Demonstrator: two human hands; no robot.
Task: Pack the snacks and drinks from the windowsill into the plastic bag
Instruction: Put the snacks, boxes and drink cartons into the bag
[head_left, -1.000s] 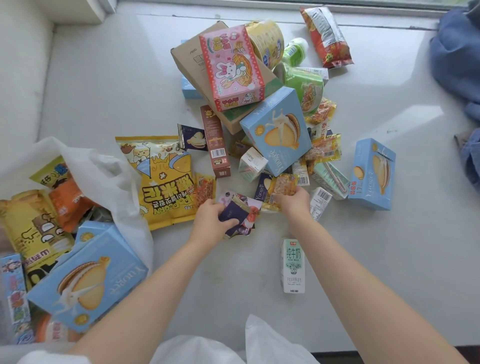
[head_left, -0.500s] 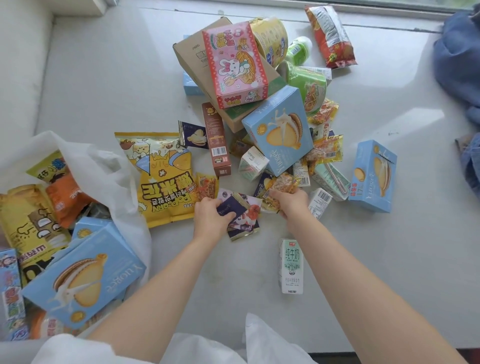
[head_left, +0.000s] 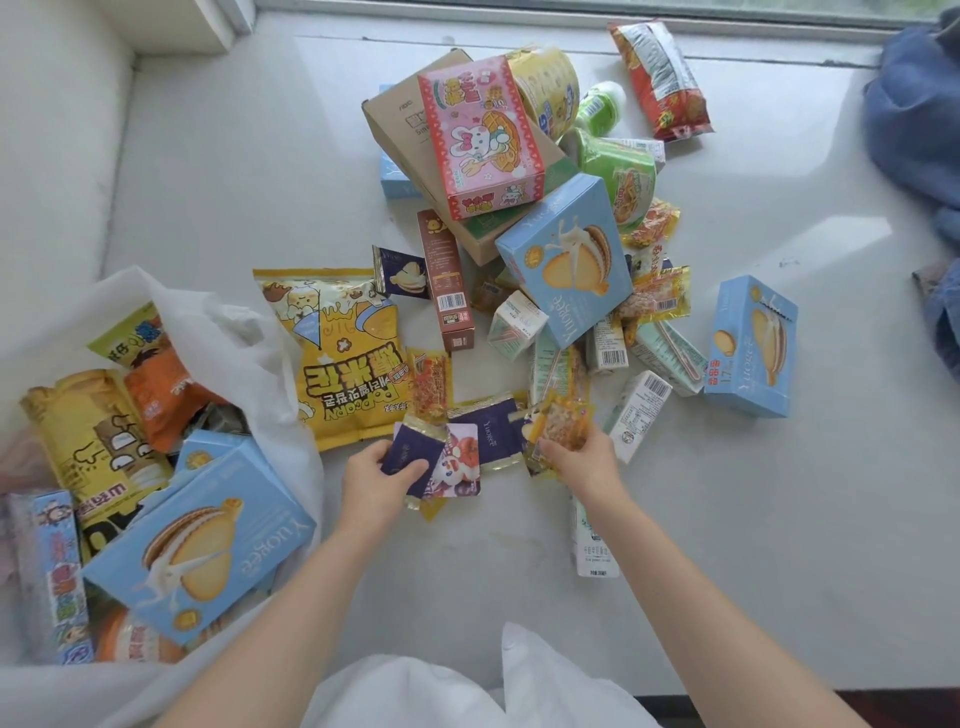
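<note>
Snacks (head_left: 519, 291), bright crinkly packets: dark sachets (head_left: 410, 454) pinched in left hand (head_left: 374, 480), yellow packet (head_left: 563, 423) in right hand (head_left: 584, 465)

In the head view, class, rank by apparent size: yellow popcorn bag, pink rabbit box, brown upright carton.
1. Yellow popcorn bag
2. Pink rabbit box, though it lies farther away, so unsure
3. Brown carton

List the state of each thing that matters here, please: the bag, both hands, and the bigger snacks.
plastic bag: open, partly filled
left hand: grips dark blue packets
right hand: pinches a yellow snack packet
popcorn bag: flat on the sill, unpacked
pink rabbit box: tilted on the cardboard box
milk carton: lying flat, partly under the right arm
</note>
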